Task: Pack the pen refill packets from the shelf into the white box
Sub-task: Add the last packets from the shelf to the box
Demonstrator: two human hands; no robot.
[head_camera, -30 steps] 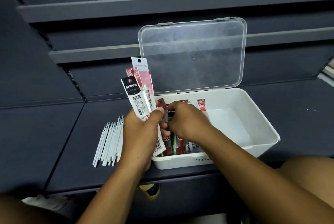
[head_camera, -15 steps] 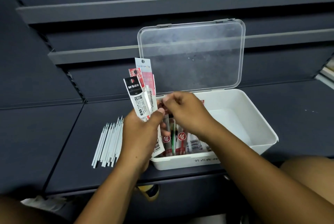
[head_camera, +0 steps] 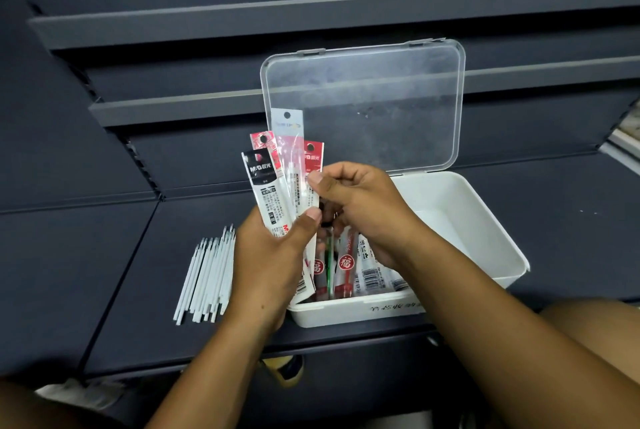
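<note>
The left hand (head_camera: 273,255) grips an upright fan of slim printed pen refill packets (head_camera: 277,183), while the right hand (head_camera: 360,207) pinches the red-topped packet (head_camera: 313,165) at the fan's right side. Both hover over the near-left end of the open white plastic box (head_camera: 485,231), where more packets (head_camera: 349,266) lie, at the dark shelf's (head_camera: 86,255) front edge; loose white refill sticks (head_camera: 207,276) lie left of the box.

Shelf (head_camera: 554,221): box (head_camera: 485,228), sticks (head_camera: 207,276) (refills, perhaps)

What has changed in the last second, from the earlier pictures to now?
The right hand rose out of the white box and now pinches a red-topped packet from the fan of packets. The left hand holds the fan as before. The loose refills, packed packets and open lid stayed put.
</note>
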